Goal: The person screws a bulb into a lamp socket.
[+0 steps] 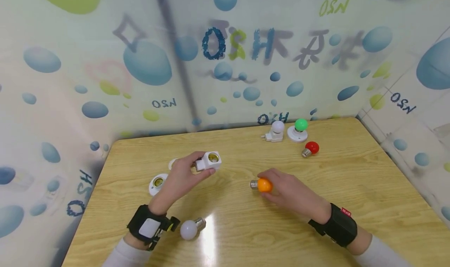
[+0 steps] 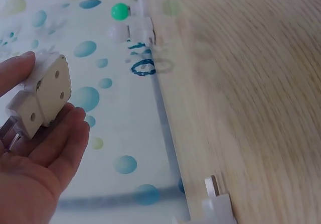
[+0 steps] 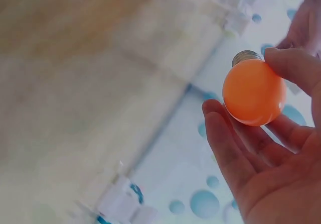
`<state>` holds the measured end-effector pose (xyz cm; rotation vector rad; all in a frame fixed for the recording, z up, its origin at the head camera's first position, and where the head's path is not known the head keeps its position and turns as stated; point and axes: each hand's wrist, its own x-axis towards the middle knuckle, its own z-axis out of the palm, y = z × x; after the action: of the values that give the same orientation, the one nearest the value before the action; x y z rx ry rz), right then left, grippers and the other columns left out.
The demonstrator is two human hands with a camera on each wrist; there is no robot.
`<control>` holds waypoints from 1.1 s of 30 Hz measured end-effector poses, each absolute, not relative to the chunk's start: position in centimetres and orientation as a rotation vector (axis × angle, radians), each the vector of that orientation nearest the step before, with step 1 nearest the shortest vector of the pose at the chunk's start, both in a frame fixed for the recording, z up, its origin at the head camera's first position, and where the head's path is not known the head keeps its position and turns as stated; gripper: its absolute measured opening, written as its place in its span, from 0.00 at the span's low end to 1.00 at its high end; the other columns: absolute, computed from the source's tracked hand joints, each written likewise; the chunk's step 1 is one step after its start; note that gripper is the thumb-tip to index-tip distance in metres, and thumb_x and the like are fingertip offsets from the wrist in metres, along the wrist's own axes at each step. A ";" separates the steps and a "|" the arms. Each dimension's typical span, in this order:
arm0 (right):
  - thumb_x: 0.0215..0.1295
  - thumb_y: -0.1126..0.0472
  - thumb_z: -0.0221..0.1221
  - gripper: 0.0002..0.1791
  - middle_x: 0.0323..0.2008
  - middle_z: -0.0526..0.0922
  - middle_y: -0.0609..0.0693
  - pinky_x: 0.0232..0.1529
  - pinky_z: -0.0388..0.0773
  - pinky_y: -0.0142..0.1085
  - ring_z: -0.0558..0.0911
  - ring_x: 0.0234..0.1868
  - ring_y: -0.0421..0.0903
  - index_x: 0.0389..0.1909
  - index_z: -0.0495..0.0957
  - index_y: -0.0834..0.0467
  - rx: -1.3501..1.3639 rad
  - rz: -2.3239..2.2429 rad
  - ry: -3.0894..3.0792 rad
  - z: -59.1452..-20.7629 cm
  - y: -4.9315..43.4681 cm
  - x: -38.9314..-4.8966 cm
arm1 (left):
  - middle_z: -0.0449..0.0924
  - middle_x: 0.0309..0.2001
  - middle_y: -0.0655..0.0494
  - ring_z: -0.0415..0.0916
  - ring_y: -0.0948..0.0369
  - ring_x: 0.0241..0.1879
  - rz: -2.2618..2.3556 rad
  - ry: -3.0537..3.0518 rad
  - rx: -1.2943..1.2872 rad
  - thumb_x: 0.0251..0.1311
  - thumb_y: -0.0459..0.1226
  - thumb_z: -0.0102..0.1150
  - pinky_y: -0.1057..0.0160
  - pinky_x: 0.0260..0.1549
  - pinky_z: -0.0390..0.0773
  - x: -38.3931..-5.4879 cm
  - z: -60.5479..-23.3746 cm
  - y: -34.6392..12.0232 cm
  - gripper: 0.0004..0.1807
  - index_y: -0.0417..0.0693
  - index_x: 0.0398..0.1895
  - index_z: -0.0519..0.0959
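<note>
My left hand [image 1: 183,178] grips a white plug-in lamp socket [image 1: 215,165] between thumb and fingers, its round brass-lined opening facing up toward the head camera. In the left wrist view, metal prongs stick out of the smaller block of this socket [image 2: 54,86]. An orange light bulb [image 1: 265,185] is pinched in my right hand [image 1: 290,190], its threaded metal base pointing left toward the other hand. The right wrist view has the round orange bulb [image 3: 253,94] held by thumb and fingertips. Bulb and socket are apart.
A round white lamp base [image 1: 153,187] lies beside my left wrist, and a white bulb [image 1: 188,230] lies nearer. At the back right are a plug-in socket with a white bulb [image 1: 277,127], a green bulb [image 1: 301,124] in a round base, and a loose red bulb [image 1: 312,147].
</note>
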<state>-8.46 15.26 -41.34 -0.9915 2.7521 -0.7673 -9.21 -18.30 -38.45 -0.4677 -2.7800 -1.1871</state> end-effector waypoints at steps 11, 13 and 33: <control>0.63 0.61 0.73 0.28 0.55 0.81 0.53 0.52 0.84 0.45 0.80 0.48 0.46 0.62 0.74 0.60 -1.039 -0.927 2.844 -38.1 16.4 -10.5 | 0.86 0.43 0.53 0.78 0.64 0.34 -1.218 -2.736 -0.561 0.59 0.39 0.76 0.65 0.33 0.80 -8.9 -38.2 -16.5 0.26 0.43 0.61 0.82; 0.63 0.62 0.73 0.28 0.55 0.80 0.53 0.51 0.84 0.46 0.80 0.48 0.46 0.62 0.74 0.60 -1.061 -0.959 2.852 -37.7 16.4 -10.6 | 0.86 0.45 0.52 0.78 0.63 0.35 -1.231 -2.735 -0.571 0.59 0.38 0.76 0.65 0.33 0.81 -8.8 -38.2 -16.1 0.26 0.42 0.61 0.81; 0.62 0.62 0.74 0.27 0.61 0.76 0.51 0.57 0.82 0.45 0.79 0.56 0.47 0.61 0.77 0.58 -1.346 -1.028 2.843 -35.2 13.7 -10.9 | 0.86 0.48 0.52 0.76 0.62 0.35 -1.297 -2.782 -0.524 0.59 0.37 0.75 0.66 0.31 0.79 -8.2 -38.2 -12.0 0.27 0.43 0.62 0.81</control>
<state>-10.89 13.68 -35.19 -1.3458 2.8432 -1.0275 -8.21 -11.97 -38.23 -0.5240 -2.7822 -1.2971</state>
